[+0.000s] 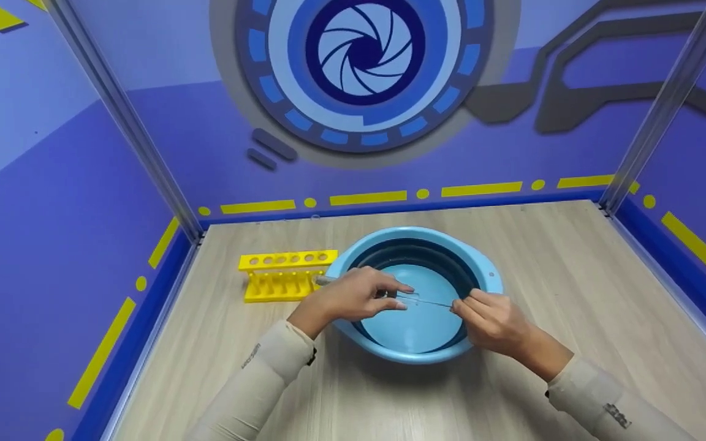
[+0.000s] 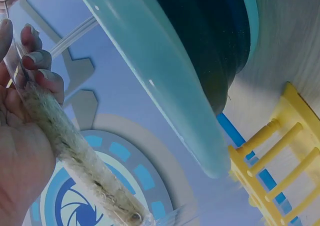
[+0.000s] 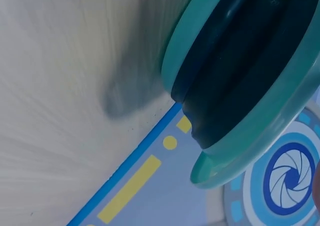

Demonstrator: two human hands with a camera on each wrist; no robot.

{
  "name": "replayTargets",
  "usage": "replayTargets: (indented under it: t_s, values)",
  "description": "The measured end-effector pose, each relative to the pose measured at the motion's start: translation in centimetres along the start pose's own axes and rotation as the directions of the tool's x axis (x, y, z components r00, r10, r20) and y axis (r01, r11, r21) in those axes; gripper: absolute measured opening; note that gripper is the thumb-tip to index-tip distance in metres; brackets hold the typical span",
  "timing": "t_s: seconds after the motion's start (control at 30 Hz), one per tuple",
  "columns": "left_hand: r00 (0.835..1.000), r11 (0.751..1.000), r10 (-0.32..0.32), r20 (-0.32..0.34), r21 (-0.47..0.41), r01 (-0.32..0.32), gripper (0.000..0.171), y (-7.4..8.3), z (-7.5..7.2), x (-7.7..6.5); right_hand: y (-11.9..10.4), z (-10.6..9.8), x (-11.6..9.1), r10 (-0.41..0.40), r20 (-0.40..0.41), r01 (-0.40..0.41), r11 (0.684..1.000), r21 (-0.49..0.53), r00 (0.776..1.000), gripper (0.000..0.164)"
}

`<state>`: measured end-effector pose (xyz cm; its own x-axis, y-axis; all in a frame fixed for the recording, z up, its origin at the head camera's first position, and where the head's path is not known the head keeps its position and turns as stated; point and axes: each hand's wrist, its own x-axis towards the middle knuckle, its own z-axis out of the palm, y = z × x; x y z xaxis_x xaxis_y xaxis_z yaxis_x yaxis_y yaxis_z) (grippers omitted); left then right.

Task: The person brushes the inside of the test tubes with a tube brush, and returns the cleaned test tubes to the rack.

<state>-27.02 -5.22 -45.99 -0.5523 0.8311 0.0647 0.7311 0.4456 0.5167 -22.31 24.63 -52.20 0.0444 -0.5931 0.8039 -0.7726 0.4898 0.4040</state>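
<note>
Over the basin, my left hand [image 1: 353, 295] grips a clear test tube [image 2: 16, 68], its fingers and thumb around the glass. Pale bristles of a tube brush [image 2: 75, 153] fill much of the tube, as the left wrist view shows. My right hand [image 1: 494, 318] pinches the brush's thin wire handle [image 1: 434, 302], which runs out of the tube's mouth to the right. Below both hands stands the light blue basin [image 1: 411, 358] with dark inner walls. Only a fingertip edge of the right hand enters the right wrist view.
A yellow test tube rack [image 1: 288, 260] stands left of the basin, close to its rim; the tube's far end overlaps it in the head view. The wooden table [image 1: 573, 263] is bordered by blue-purple panels [image 1: 163, 141] at the back and sides.
</note>
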Motion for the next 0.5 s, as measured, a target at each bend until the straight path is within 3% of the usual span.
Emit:
replayTargets:
  t_s: [0.5]
  values:
    - [1.000,0.991,0.006,0.023,-0.130,-0.003,0.040,-1.0,0.4,-0.4,-0.7,-1.0,0.3,-0.053,-0.038,0.052,0.999,-0.010,0.998,0.034]
